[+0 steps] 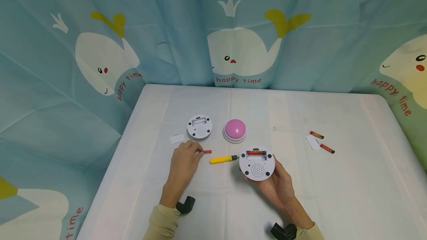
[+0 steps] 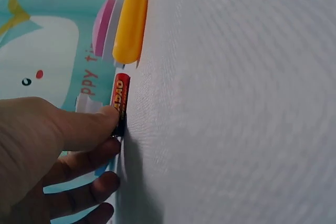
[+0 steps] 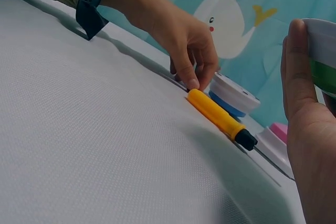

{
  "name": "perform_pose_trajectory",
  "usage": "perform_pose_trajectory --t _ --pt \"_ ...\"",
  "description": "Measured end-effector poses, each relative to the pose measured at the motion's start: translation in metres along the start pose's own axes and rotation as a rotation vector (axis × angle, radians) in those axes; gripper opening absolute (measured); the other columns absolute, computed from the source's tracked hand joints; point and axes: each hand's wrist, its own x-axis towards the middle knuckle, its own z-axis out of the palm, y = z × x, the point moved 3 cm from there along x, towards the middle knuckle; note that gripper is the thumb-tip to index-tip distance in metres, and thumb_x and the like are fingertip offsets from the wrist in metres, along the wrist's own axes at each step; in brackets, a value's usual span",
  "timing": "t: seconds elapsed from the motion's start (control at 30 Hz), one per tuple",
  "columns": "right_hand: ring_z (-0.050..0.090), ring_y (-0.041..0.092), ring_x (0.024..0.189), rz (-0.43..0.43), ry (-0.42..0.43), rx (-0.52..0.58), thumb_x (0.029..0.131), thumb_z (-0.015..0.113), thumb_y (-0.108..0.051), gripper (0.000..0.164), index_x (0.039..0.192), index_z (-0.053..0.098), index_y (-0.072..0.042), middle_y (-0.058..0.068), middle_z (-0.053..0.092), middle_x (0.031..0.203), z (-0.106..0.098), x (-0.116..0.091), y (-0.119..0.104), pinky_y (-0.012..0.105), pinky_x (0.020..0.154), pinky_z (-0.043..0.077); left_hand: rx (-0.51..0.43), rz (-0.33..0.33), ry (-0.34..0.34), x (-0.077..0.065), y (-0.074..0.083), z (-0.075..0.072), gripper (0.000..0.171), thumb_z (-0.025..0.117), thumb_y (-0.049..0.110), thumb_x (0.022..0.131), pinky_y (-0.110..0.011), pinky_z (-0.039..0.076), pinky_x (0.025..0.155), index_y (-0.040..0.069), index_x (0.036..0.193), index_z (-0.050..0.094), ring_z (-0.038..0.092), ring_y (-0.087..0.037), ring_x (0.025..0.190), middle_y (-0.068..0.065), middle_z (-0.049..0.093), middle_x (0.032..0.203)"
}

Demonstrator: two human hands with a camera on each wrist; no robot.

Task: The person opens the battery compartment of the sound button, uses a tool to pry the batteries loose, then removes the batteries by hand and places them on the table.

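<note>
My left hand [image 1: 184, 160] pinches a small red battery [image 1: 207, 152] by one end, low over the tablecloth. In the left wrist view the thumb lies on that battery [image 2: 121, 95], with the other fingers loosely bent below. My right hand [image 1: 281, 182] holds a round white push-button device [image 1: 257, 171] with its underside up. Its battery compartment is uncovered, and a red battery [image 1: 256, 153] shows inside. A green part [image 3: 323, 77] of this device appears in the right wrist view. Between the hands lies a yellow-handled screwdriver [image 1: 221, 159], its shaft reaching toward the held device.
Behind the left hand, a second white device [image 1: 200, 130] lies underside up, its compartment uncovered, beside a white slip [image 1: 177, 139]. A pink-topped button [image 1: 235, 129] stands upright to its right. Farther right are two batteries [image 1: 317, 135] and a white piece [image 1: 313, 143]. A curtain [image 1: 186, 47] hangs behind the table.
</note>
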Motion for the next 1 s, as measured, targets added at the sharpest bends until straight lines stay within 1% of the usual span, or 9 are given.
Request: perform_pose_trajectory --t 0.1,0.23,0.37,0.53,0.63,0.7,0.8,0.9,1.0 --pt "0.053 0.037 0.142 0.001 -0.001 -0.003 0.114 0.008 -0.036 0.057 0.157 0.036 -0.012 0.011 0.047 0.159 0.0 0.0 0.0 0.048 0.116 0.045 0.046 0.015 -0.006 0.0 0.003 -0.001 0.009 0.081 0.018 0.091 -0.039 0.048 0.076 0.016 0.099 0.075 0.059 -0.023 0.087 -0.001 0.072 0.1" --pt "0.052 0.035 0.142 0.007 0.0 -0.006 0.114 0.009 -0.037 0.056 0.157 0.036 -0.013 0.01 0.047 0.159 0.001 0.0 0.0 0.048 0.117 0.045 0.086 0.017 -0.019 -0.001 0.007 -0.004 0.012 0.08 0.018 0.092 -0.038 0.05 0.076 0.016 0.103 0.076 0.061 -0.023 0.088 -0.002 0.073 0.103" --pt "0.052 0.034 0.142 0.016 0.002 -0.013 0.114 0.009 -0.038 0.056 0.157 0.037 -0.015 0.009 0.047 0.158 0.001 -0.001 0.0 0.047 0.117 0.044 0.114 0.036 -0.006 -0.003 0.01 -0.01 0.014 0.078 0.018 0.094 -0.039 0.051 0.077 0.014 0.107 0.076 0.062 -0.025 0.089 -0.004 0.074 0.106" --pt "0.052 0.037 0.143 0.015 -0.009 0.002 0.114 0.008 -0.038 0.057 0.157 0.035 -0.014 0.01 0.046 0.159 0.0 -0.001 0.0 0.048 0.117 0.044 0.109 0.089 0.044 -0.007 0.018 -0.018 0.015 0.075 0.018 0.097 -0.039 0.051 0.08 0.013 0.111 0.076 0.063 -0.025 0.091 -0.004 0.074 0.111" --pt "0.052 0.039 0.142 0.008 -0.014 0.014 0.114 0.007 -0.038 0.057 0.158 0.034 -0.013 0.012 0.045 0.159 0.0 -0.001 0.0 0.048 0.117 0.044 0.104 0.142 0.055 -0.009 0.026 -0.021 0.014 0.075 0.019 0.096 -0.036 0.05 0.079 0.015 0.11 0.076 0.061 -0.022 0.091 -0.001 0.073 0.107" --pt "0.053 0.04 0.142 -0.001 -0.01 0.009 0.114 0.006 -0.037 0.058 0.158 0.034 -0.012 0.012 0.046 0.159 0.0 -0.001 -0.001 0.048 0.117 0.045 0.105 0.191 0.054 -0.011 0.032 -0.022 0.013 0.077 0.02 0.096 -0.034 0.049 0.078 0.017 0.109 0.076 0.061 -0.02 0.09 0.002 0.073 0.104" --pt "0.053 0.041 0.141 -0.009 -0.006 0.01 0.114 0.006 -0.036 0.058 0.158 0.035 -0.011 0.013 0.047 0.159 0.001 -0.001 -0.002 0.048 0.116 0.046 0.106 0.259 0.024 -0.014 0.042 -0.022 0.015 0.077 0.022 0.096 -0.032 0.05 0.08 0.019 0.11 0.076 0.062 -0.017 0.094 0.004 0.072 0.104" --pt "0.053 0.04 0.142 -0.003 -0.01 0.013 0.114 0.007 -0.037 0.058 0.158 0.034 -0.012 0.012 0.046 0.159 0.0 -0.001 -0.003 0.048 0.116 0.046 0.116 0.319 -0.031 -0.016 0.051 -0.019 0.02 0.077 0.025 0.096 -0.031 0.051 0.082 0.02 0.115 0.075 0.062 -0.016 0.098 0.005 0.072 0.108" --pt "0.052 0.04 0.142 0.003 -0.01 0.005 0.114 0.007 -0.037 0.057 0.158 0.034 -0.012 0.012 0.046 0.159 0.0 -0.001 -0.003 0.047 0.117 0.045 0.146 0.362 -0.103 -0.016 0.057 -0.013 0.024 0.076 0.03 0.097 -0.03 0.051 0.083 0.02 0.119 0.074 0.06 -0.015 0.097 0.005 0.071 0.11"
